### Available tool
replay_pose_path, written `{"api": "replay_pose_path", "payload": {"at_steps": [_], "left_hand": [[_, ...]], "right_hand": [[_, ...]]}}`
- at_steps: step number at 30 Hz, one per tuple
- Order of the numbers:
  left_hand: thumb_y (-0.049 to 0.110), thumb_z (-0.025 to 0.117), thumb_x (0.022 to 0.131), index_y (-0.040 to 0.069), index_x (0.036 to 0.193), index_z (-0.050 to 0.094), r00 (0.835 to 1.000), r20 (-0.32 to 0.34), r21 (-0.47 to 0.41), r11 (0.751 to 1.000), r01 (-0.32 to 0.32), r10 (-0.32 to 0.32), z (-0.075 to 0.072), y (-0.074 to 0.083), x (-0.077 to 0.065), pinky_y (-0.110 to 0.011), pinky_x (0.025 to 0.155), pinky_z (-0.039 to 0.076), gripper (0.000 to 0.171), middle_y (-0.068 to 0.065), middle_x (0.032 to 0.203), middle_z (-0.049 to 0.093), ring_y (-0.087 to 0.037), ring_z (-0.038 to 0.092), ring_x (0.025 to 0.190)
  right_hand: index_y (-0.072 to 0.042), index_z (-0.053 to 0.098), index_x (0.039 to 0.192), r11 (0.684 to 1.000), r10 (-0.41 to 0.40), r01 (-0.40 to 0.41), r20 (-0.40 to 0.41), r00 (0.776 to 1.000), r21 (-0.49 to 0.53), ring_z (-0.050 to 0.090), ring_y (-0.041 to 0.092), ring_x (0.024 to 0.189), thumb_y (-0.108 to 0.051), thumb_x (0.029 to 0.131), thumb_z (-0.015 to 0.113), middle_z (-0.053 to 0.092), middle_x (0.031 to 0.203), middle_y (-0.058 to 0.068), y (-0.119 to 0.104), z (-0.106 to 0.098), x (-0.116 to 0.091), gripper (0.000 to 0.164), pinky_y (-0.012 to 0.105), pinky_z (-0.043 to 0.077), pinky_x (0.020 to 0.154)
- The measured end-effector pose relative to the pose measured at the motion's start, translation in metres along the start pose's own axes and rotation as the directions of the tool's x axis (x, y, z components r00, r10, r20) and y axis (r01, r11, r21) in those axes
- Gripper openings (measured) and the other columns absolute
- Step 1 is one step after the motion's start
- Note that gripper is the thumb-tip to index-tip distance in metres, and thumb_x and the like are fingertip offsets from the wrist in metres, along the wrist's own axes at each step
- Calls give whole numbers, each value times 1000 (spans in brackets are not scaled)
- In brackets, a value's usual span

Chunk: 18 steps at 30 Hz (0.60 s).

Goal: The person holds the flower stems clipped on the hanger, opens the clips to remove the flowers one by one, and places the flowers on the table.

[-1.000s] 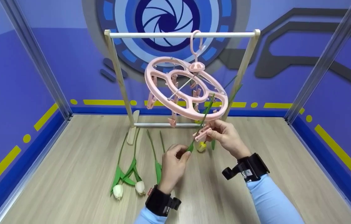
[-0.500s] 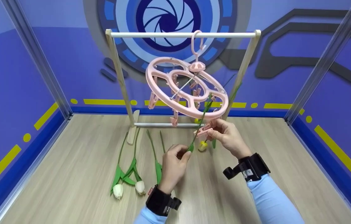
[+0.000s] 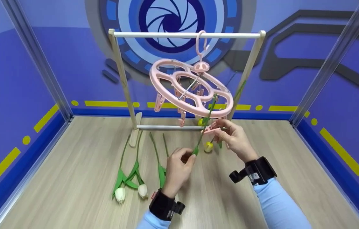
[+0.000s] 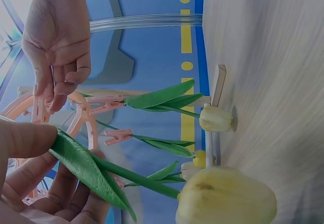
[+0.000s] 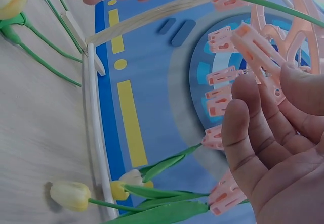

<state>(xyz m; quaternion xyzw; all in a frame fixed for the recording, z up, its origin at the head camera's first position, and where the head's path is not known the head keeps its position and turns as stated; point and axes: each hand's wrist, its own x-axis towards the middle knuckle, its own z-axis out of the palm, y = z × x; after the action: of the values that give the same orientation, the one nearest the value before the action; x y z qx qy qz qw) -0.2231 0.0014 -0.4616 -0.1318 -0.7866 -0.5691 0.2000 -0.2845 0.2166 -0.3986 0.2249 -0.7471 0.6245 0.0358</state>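
My left hand (image 3: pixel 179 167) pinches an artificial tulip (image 4: pixel 225 196) by its green leaf and stem; its pale yellow bloom shows in the left wrist view. The stem slants up in front of a pink clip hanger (image 3: pixel 201 67), which hangs tilted. With thumb and fingers, my right hand (image 3: pixel 235 140) grips a pink clothespin (image 5: pixel 258 49) dangling from the hanger's near right side. In the head view the stem passes close by that clothespin (image 3: pixel 210 130); whether it lies between the jaws I cannot tell. Other tulips hang bloom-down from clips, one being a yellow tulip (image 3: pixel 208 146).
A rack with a white top bar (image 3: pixel 166 35) and wooden posts carries the hanger. On the table (image 3: pixel 80 171), left of my left hand, lie several tulips, including a white tulip (image 3: pixel 120 194) and another white tulip (image 3: pixel 142 191). Blue printed walls enclose the table.
The hanger has turned and tilted slightly. The clothespin in my right hand has risen a little and lies more level beside the stem. My left hand stays nearly still with the tulip.
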Motion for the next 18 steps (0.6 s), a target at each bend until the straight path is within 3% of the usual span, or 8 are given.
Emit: {"api": "replay_pose_path", "payload": {"at_steps": [18], "left_hand": [[2, 73, 93, 3, 99, 77, 999, 38, -40, 999, 3, -2, -2, 3, 0, -24, 68, 53, 8, -4, 90, 69, -12, 62, 75]], "right_hand": [[12, 54, 139, 995, 90, -86, -89, 992, 50, 68, 16, 75, -5, 106, 56, 70, 101, 8, 4, -5, -4, 38, 26, 57, 69]]}}
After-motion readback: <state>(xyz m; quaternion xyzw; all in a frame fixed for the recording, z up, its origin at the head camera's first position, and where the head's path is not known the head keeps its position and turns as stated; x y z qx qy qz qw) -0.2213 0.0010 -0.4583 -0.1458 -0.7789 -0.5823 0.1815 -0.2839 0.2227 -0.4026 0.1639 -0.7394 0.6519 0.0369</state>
